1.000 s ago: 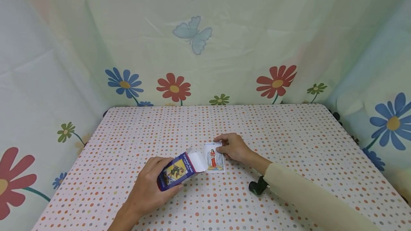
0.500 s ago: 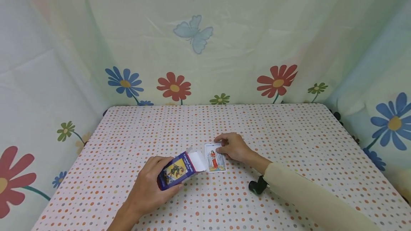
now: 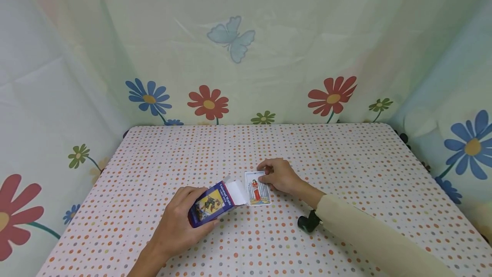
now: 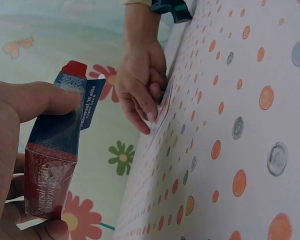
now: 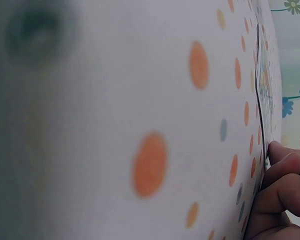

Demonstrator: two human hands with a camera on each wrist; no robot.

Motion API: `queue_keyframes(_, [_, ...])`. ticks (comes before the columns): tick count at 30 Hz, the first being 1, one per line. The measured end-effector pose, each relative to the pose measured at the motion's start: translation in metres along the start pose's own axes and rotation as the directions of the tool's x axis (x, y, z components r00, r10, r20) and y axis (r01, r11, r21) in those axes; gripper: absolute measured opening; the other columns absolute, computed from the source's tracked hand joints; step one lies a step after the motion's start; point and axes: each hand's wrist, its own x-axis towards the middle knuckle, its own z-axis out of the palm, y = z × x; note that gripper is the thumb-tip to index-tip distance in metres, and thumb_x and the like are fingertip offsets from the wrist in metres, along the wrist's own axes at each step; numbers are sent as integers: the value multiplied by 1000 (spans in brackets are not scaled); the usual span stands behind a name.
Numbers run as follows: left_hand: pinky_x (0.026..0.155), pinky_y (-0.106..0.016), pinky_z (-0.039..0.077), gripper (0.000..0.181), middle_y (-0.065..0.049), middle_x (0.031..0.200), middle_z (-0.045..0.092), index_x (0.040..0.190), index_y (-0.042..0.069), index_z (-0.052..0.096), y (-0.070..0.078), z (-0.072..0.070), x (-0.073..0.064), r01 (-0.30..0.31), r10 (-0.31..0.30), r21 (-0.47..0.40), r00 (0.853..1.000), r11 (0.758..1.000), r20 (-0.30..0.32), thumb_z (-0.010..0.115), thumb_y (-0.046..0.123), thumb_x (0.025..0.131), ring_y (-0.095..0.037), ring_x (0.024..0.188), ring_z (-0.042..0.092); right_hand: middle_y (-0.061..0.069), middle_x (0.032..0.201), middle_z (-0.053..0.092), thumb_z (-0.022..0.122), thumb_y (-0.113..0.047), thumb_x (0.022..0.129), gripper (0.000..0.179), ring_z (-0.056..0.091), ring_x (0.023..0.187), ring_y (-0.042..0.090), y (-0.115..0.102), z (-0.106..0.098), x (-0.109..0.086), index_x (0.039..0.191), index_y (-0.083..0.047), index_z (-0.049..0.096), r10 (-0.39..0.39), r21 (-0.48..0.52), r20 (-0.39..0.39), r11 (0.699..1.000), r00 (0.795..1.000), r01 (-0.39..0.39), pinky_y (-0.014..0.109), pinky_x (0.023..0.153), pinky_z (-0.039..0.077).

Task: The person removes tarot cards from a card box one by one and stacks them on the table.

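My left hand (image 3: 174, 223) grips a blue tarot deck box (image 3: 209, 205), lettered "Universal Waite". The box's white-lined flap (image 3: 237, 192) hangs open toward the right, right at the edge of a face-up tarot card. That tarot card (image 3: 253, 195), printed with a red-clad figure, lies on the spotted tablecloth. At its upper right corner my right hand (image 3: 282, 176) pinches it, thumb on the face and index finger by the top edge. The left wrist view shows the box (image 4: 52, 135) from its narrow side, red at the bottom. From the right wrist, the card (image 5: 265, 85) appears almost edge-on beside curled fingers (image 5: 285, 195).
A dotted cloth covers the table (image 3: 184, 153), which ends at a back edge below a floral curtain (image 3: 269, 54). A small dark device (image 3: 308, 222) sits at the right wrist, close over the cloth. Curtains also hang on both sides.
The card has slid slightly right under my right hand, and the offset edge at its left no longer shows. Both hands stay nearly in place.
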Motion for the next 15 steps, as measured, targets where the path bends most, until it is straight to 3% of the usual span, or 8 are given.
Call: queue_keyframes(15, [80, -29, 54, 73, 6, 119, 60, 129, 15, 65, 1, 0, 0, 10, -10, 11, 1000, 1000, 3, 95, 39, 67, -5, 102, 53, 8, 87, 55, 79, -3, 86, 21, 54, 50, 14, 1, 1, 1, 105, -5, 71, -7, -28, -18, 1000, 1000, 7, 22, 46, 44])
